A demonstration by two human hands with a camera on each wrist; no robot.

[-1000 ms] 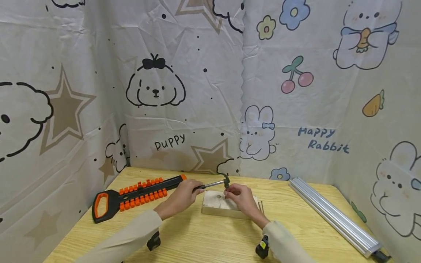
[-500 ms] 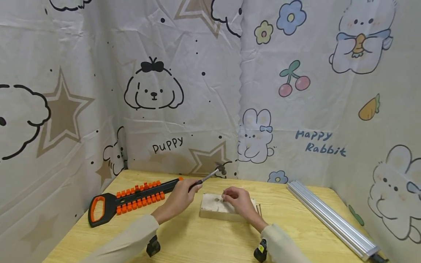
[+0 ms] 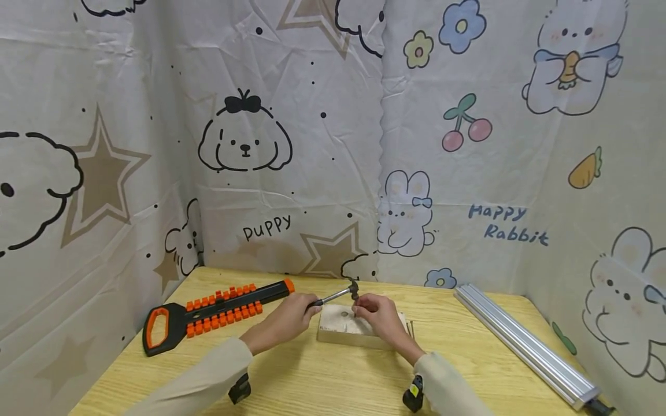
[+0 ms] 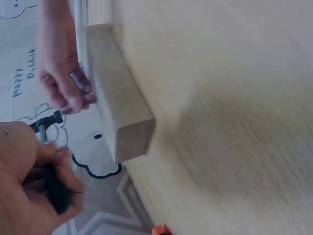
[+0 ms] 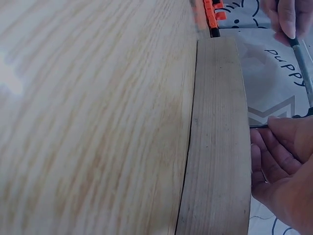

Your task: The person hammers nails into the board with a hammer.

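Note:
My left hand (image 3: pixel 291 318) grips the black handle of a small claw hammer (image 3: pixel 335 295). The hammer's head is down at the fingertips of my right hand (image 3: pixel 382 316), over a pale wooden block (image 3: pixel 333 335). Between thumb and finger, that right hand pinches a thin nail (image 5: pixel 258 126) against the block's upper face; the nail's point is hard to make out. In the left wrist view a silvery shank (image 4: pixel 77 81) also shows among the right hand's fingers. A round mark (image 3: pixel 344 314) is visible on top of the block, left of the pinched nail.
Several thin nails (image 3: pixel 411 329) stick out beside the block's right end. A black rack with orange clips (image 3: pixel 224 312) lies on the left of the wooden table (image 3: pixel 312 387), and a long silver metal bar (image 3: pixel 525 344) on the right. Printed cloth (image 3: pixel 333 190) hangs behind.
Half a second ago the hammer's head was raised above the block; now it is lowered at the nail, as it was one second ago. The right hand keeps pinching the nail in place.

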